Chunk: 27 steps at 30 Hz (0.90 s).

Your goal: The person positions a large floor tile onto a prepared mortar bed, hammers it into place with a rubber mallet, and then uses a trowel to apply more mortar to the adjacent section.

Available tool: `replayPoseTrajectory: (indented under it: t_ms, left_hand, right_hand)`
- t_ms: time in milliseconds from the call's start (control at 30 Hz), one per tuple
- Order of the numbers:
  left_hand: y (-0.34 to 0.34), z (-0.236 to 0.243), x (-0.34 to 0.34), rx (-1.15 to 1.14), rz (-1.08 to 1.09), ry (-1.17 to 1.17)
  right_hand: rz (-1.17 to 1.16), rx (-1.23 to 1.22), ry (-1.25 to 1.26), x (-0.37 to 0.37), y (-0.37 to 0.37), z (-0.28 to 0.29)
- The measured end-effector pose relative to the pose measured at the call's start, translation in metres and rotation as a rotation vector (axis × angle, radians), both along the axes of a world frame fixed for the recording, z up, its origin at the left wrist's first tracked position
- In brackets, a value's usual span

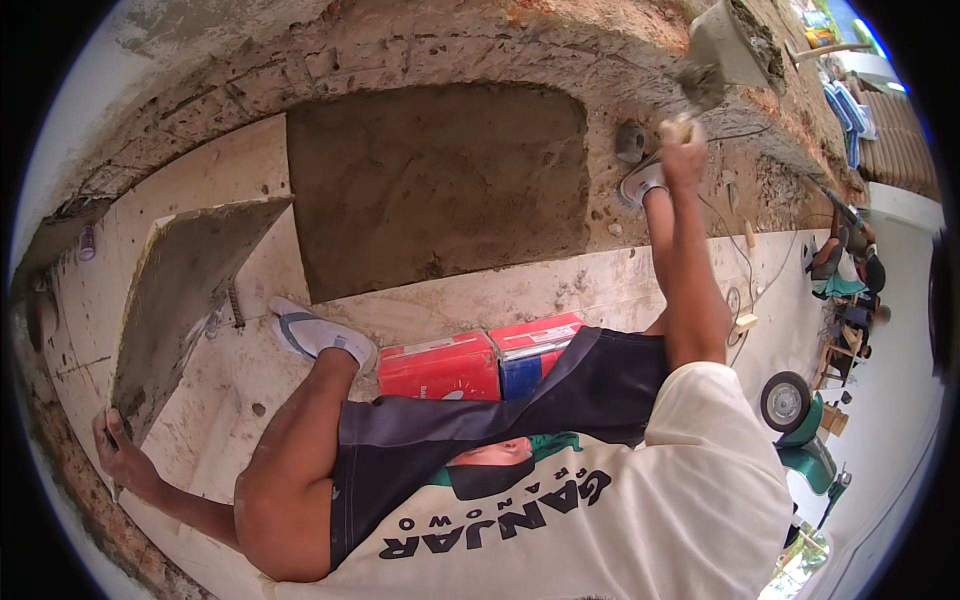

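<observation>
My left hand (125, 455) is closed on the near edge of a large square tile (185, 295), which stands tilted up on the left. Grey mortar coats the side of the tile that shows. Out to the far right, my right hand (683, 160) is wrapped round the handle of a trowel, slightly blurred. Wet mortar (703, 86) lies on the trowel's blade, beside the mouth of a pale, mortar-smeared bucket (725, 45). Between my hands, a smoothed bed of wet mortar (440, 185) fills a rectangle in front of me, bordering the laid pale tiles (460, 290).
Red boxes (438, 368) sit between my legs. A short pipe stub (631, 141) stands beside my right foot. A cable (745, 265) trails over the floor at right. Rough, broken wall runs along the far side. Farther right are a green scooter (808, 460) and other people (845, 260).
</observation>
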State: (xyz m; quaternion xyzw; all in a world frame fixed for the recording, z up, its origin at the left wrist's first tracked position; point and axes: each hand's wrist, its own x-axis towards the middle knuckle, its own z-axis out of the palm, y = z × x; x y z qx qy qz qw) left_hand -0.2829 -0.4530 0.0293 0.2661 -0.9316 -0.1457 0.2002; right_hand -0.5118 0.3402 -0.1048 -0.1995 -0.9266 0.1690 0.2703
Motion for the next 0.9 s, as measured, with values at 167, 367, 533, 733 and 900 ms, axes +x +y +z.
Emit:
replayPoseTrajectory:
  t_ms: [167,367,533,733,900]
  left_hand:
    - [0.000,-0.007,-0.003,0.016,-0.010,-0.003]
    - [-0.004,-0.013,0.004,0.001,-0.018,-0.006]
    - [0.002,-0.008,0.002,0.017,0.043,-0.025]
    - [0.000,-0.010,0.004,0.042,0.036,-0.004]
    - [-0.001,-0.011,0.003,0.029,0.058,-0.010]
  right_hand:
    - [-0.008,-0.237,-0.545,0.078,-0.076,-0.117]
    - [-0.255,-0.201,-0.696,0.084,-0.120,-0.160]
    - [-0.118,-0.285,-0.707,0.093,-0.206,-0.159]
    - [-0.010,-0.433,-0.716,0.100,-0.280,-0.160]
    - [0.170,-0.517,-0.688,0.103,-0.315,-0.160]
